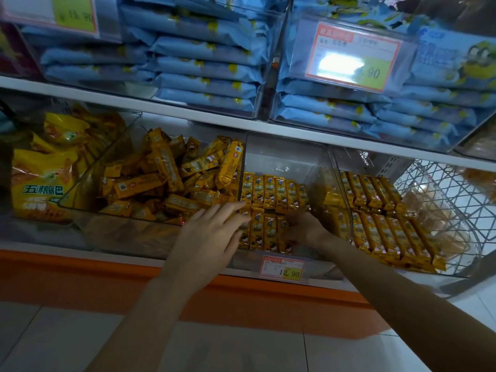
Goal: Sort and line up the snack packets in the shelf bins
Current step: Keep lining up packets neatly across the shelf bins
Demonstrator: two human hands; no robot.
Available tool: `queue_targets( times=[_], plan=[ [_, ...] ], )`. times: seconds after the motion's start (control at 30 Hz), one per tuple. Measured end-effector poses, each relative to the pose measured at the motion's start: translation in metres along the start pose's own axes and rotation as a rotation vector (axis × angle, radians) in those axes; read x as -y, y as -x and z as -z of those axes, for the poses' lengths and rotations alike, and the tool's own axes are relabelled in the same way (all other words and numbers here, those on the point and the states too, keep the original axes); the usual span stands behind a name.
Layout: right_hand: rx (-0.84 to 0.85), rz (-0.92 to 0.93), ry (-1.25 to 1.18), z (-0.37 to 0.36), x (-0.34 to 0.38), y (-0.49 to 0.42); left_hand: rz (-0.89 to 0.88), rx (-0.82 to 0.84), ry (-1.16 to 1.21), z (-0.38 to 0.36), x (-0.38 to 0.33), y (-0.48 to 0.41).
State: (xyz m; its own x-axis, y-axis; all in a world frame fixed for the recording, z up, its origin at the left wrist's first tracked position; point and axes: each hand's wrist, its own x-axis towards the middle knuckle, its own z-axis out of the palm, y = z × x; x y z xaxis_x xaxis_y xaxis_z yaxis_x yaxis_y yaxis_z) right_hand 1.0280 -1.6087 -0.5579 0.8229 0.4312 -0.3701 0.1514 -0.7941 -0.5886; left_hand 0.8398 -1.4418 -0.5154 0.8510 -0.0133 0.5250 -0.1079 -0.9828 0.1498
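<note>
Small yellow snack packets fill three clear bins on the lower shelf. The left bin [88, 200] holds a jumbled heap of packets [166, 181]. In the middle bin [284, 157] packets stand in two neat rows [271, 191]. My left hand [212, 232] lies flat with straight fingers against the left end of the front row [264, 232]. My right hand [306, 229] reaches into the middle bin at the row's right end; its fingers are curled among the packets there, blurred. The right bin [346, 183] holds lined-up packets [386, 224].
Larger yellow bags [43, 181] sit at the far left. A wire basket [445, 200] stands at the right. Blue packets [204, 68] fill bins on the shelf above. A price tag [281, 268] hangs on the middle bin's front, over the orange shelf base [107, 277].
</note>
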Motion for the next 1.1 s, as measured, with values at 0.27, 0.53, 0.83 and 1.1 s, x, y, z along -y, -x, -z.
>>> queue_targets(
  times=[0.27,0.53,0.83,1.1],
  plan=[
    [-0.335,0.504,0.103,-0.003,0.067,0.058,0.069,-0.01,0.014,0.014,0.015,0.017],
    [-0.216,0.876,0.251,-0.03,0.15,0.079,0.255,-0.116,-0.085,0.048,0.063,0.051],
    [0.247,0.563,0.323,-0.065,0.207,0.029,0.305,-0.144,-0.008,0.057,0.079,0.063],
    [0.153,0.533,0.587,-0.066,0.213,0.01,0.297,-0.153,0.014,0.055,0.08,0.064]
  ],
)
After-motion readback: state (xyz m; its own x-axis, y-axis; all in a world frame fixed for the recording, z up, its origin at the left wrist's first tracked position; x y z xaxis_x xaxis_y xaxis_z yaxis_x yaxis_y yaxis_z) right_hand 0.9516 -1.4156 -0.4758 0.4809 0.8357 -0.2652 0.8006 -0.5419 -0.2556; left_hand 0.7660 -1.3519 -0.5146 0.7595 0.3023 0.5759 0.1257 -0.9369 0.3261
